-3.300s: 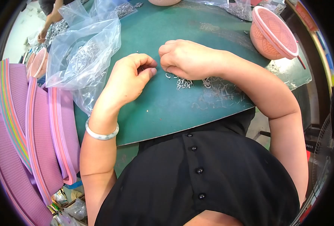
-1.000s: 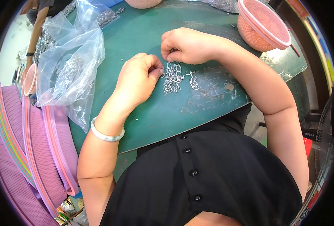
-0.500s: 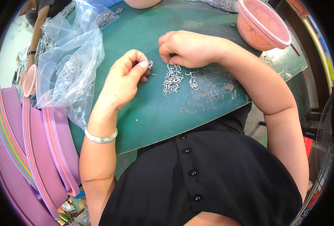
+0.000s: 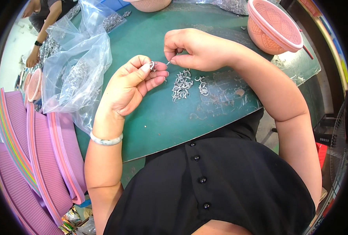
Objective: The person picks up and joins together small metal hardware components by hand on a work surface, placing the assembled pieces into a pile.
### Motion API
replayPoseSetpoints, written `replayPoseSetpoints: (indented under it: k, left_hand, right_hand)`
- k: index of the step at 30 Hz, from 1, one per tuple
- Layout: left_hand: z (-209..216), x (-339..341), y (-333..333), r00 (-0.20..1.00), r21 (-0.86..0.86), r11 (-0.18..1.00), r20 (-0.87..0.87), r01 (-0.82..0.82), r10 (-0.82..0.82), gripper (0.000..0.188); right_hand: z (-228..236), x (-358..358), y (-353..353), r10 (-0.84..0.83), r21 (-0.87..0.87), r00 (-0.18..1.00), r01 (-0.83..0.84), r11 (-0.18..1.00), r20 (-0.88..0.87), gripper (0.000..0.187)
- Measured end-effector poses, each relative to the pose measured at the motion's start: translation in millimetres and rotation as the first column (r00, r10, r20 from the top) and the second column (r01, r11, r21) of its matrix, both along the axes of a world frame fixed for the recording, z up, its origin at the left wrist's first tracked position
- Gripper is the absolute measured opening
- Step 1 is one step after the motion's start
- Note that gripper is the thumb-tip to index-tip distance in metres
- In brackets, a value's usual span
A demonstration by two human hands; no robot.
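My left hand (image 4: pixel 132 84) pinches a small silver ring-shaped metal piece (image 4: pixel 152 65) between thumb and forefinger, its other fingers stretched toward the right. Close beside those fingertips, my right hand (image 4: pixel 195 49) has thumb and forefinger closed on a tiny silver metal piece (image 4: pixel 168 62) whose exact shape is too small to tell. Just below the right hand lies a pile of curved silver metal pieces (image 4: pixel 181 85) on the green tabletop (image 4: pixel 142 133). A smaller cluster of the same pieces (image 4: pixel 202 87) sits to its right.
Clear plastic bags (image 4: pixel 78 74) holding metal pieces lie at the left. A pink woven basket (image 4: pixel 270 31) stands far right, another basket (image 4: pixel 150 4) at the far edge. Purple baskets (image 4: pixel 52 156) are stacked left of the table. Another person's arm (image 4: pixel 44 31) reaches in at far left.
My right hand has lifted away from the pile and now holds a tiny piece near my left fingertips. My left hand's outer fingers have uncurled; its pinch stays closed.
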State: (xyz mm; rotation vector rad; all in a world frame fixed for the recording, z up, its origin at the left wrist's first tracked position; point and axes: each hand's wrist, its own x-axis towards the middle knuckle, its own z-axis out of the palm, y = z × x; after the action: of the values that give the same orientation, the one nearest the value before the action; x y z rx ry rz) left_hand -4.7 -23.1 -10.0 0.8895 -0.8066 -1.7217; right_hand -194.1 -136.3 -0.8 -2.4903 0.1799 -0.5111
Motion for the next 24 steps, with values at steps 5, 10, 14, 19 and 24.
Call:
replayPoseSetpoints:
  k: [5, 10, 14, 19, 24]
  left_hand:
    - [0, 1, 0, 0.996, 0.019, 1.000, -0.091, 0.012, -0.010, 0.008]
    - [1, -4, 0, 0.981, 0.059, 0.998, -0.190, -0.013, 0.024, 0.008]
    - [1, -3, 1, 0.968, 0.077, 0.997, -0.250, -0.005, 0.024, 0.010]
    - [-2, -5, -1, 0.953, 0.111, 0.994, -0.302, -0.003, 0.037, 0.011]
    - [-1, -6, -2, 0.947, 0.116, 0.993, -0.321, 0.020, 0.018, 0.013]
  right_hand:
    - [8, -1, 5, -0.062, 0.057, 0.997, 0.060, 0.997, 0.036, 0.008]
    - [8, 2, 11, -0.052, 0.100, 0.995, 0.043, 0.994, 0.090, 0.008]
    - [7, 5, 13, -0.046, 0.141, 0.989, 0.025, 0.990, 0.144, 0.008]
    - [4, 8, 16, -0.051, 0.190, 0.977, 0.011, 0.982, 0.208, 0.009]
    - [7, 9, 20, -0.110, 0.135, 0.962, 0.078, 0.988, 0.251, 0.012]
